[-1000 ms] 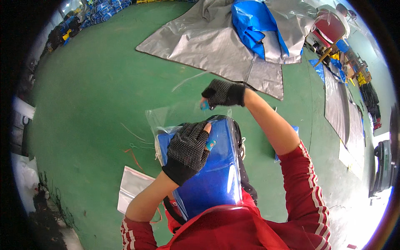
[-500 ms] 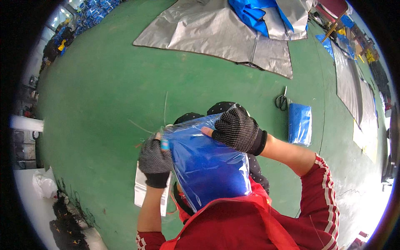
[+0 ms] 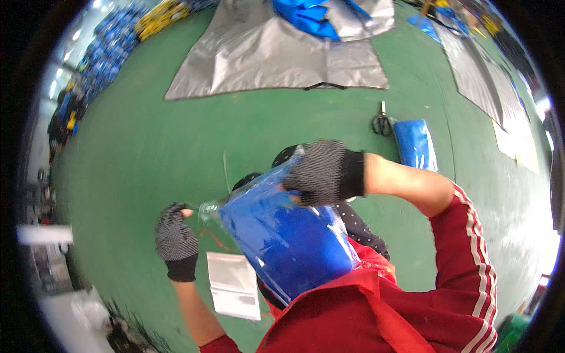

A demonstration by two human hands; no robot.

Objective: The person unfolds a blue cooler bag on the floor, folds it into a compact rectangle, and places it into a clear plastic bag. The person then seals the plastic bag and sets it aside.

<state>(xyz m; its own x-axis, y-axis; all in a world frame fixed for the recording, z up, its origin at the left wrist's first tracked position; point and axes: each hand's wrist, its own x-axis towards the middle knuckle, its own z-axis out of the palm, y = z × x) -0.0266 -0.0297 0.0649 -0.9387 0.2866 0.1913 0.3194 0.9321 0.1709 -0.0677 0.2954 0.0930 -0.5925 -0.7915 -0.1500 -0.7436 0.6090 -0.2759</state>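
A folded blue sheet in a clear plastic bag [image 3: 288, 235] lies tilted across my lap, its loose bag end sticking out to the left. My right hand [image 3: 318, 172], in a dark dotted glove with bare fingertips, grips the bag's upper edge and is slightly smeared by motion. Off to the left, apart from the bag, my left hand [image 3: 176, 235] is raised over the floor in a similar glove. Its fingers are curled toward the thumb; whether anything small is between them is hidden. Below it, a white flat packet [image 3: 233, 285] rests on the floor beside my leg.
Beyond my knees, black-handled scissors [image 3: 382, 122] lie by a second wrapped blue bundle [image 3: 415, 144]. A silver tarp [image 3: 271, 62] with a blue side spreads across the far green floor [image 3: 129, 147]. Blue bundles [image 3: 112, 50] are heaped at the far left.
My left hand has come away from the bag's left end and moved left. My right hand keeps hold of the upper edge. The view has shifted, showing more of the white packet.
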